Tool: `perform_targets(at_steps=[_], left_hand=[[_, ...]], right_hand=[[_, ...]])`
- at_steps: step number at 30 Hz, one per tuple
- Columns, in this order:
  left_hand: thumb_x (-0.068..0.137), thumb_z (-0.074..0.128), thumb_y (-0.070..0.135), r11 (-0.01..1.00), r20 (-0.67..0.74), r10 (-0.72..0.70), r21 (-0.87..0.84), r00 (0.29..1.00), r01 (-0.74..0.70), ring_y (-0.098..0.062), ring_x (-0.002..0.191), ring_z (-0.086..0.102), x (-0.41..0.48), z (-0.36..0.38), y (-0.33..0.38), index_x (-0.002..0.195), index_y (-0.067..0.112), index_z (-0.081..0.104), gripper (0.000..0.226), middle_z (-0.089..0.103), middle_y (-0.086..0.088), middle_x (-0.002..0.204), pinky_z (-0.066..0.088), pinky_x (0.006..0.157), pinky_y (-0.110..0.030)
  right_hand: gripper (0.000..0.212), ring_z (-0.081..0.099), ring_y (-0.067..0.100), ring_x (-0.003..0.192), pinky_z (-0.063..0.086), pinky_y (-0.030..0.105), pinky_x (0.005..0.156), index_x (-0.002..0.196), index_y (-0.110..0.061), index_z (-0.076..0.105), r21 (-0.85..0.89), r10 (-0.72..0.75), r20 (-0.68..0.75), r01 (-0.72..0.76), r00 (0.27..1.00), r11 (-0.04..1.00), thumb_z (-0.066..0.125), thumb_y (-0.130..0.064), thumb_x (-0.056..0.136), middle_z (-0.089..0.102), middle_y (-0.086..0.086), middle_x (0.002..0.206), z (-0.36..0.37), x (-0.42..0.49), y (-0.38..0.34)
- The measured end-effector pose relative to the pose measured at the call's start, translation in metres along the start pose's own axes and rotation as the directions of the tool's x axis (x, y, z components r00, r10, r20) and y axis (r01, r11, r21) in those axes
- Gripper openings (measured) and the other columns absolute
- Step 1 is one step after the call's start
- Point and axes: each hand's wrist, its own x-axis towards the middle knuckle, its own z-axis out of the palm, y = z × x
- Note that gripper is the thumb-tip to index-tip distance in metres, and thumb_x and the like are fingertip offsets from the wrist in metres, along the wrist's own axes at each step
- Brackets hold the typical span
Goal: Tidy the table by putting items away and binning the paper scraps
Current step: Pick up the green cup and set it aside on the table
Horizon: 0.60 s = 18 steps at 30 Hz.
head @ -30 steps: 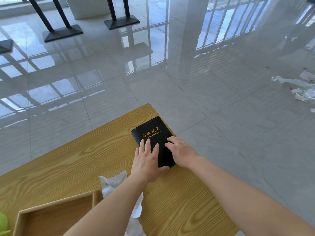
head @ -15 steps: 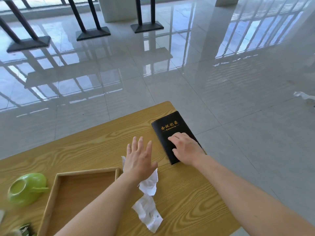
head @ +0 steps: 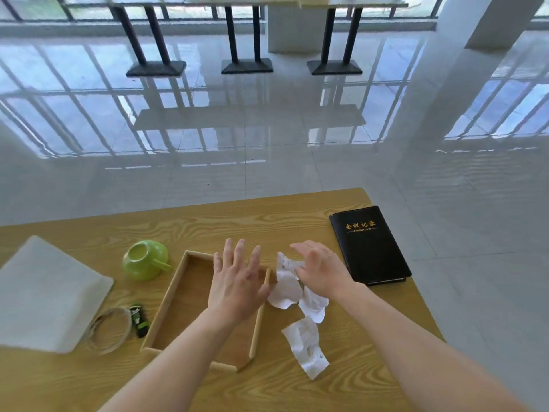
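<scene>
The left hand is hovering palm down over the right side of the wooden tray, fingers straight and spread, its grip apart and holding nothing. The right hand is hanging palm down over the paper scraps, fingers loosely extended, grip apart too; whether it is touching the paper cannot be told. Three crumpled white scraps are lying on the worktop just right of the tray: two are overlapping under and beside the right hand, and the third is sitting nearer the person, apart from them. A black notebook with gold lettering is lying flat at the worktop's right edge, beside the right hand. A green cup is tilting on its side just left of the tray's far corner. A grey pad is covering the left end, with a coiled ring and a small green-and-black item lying between it and the tray.
</scene>
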Motion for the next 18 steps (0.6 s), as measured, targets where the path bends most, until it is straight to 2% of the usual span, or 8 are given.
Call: perform_targets(at_steps=[7, 11, 16, 18], left_hand=[[0.088, 0.048, 0.055, 0.989, -0.017, -0.145, 0.008, 0.989, 0.145, -0.037, 0.149, -0.007, -0.044, -0.013, -0.062, 0.153, 0.023, 0.013, 0.081, 0.007, -0.016, 0.162, 0.009, 0.120, -0.057], [0.089, 0.048, 0.056, 0.972, 0.005, -0.235, -0.008, 0.972, 0.235, -0.037, 0.149, -0.007, -0.072, -0.012, -0.098, 0.154, 0.023, 0.010, 0.082, 0.005, -0.015, 0.163, 0.010, 0.120, -0.057], [0.090, 0.048, 0.055, 0.949, 0.021, -0.314, -0.021, 0.949, 0.315, -0.037, 0.150, -0.007, -0.099, -0.011, -0.139, 0.154, 0.025, 0.011, 0.080, 0.005, -0.016, 0.162, 0.010, 0.120, -0.057], [0.091, 0.048, 0.054, 0.944, 0.029, -0.327, -0.020, 0.944, 0.328, -0.037, 0.150, -0.007, -0.105, -0.012, -0.157, 0.154, 0.025, 0.009, 0.080, 0.004, -0.016, 0.163, 0.009, 0.120, -0.056]], right_hand=[[0.049, 0.049, 0.022, 0.130, 0.043, 0.037, 0.105, 0.144, -0.016, 0.047, 0.017, -0.062, 0.042, 0.061, 0.997, 0.998, 0.057, -0.024, 0.096, 0.056, 0.004, 0.139, 0.025, 0.015, -0.061], [0.048, 0.050, 0.022, 0.129, 0.040, 0.042, 0.109, 0.142, -0.018, 0.050, 0.023, -0.099, 0.087, 0.098, 0.991, 0.995, 0.058, -0.026, 0.095, 0.058, 0.003, 0.138, 0.043, 0.021, -0.095], [0.046, 0.054, 0.019, 0.125, 0.043, 0.032, 0.104, 0.138, -0.019, 0.054, 0.029, -0.162, 0.121, 0.160, 0.979, 0.987, 0.061, -0.026, 0.093, 0.061, 0.002, 0.134, 0.068, 0.029, -0.137], [0.047, 0.056, 0.019, 0.122, 0.044, 0.032, 0.103, 0.138, -0.019, 0.054, 0.028, -0.170, 0.134, 0.168, 0.976, 0.985, 0.061, -0.026, 0.093, 0.062, 0.002, 0.133, 0.076, 0.032, -0.155]])
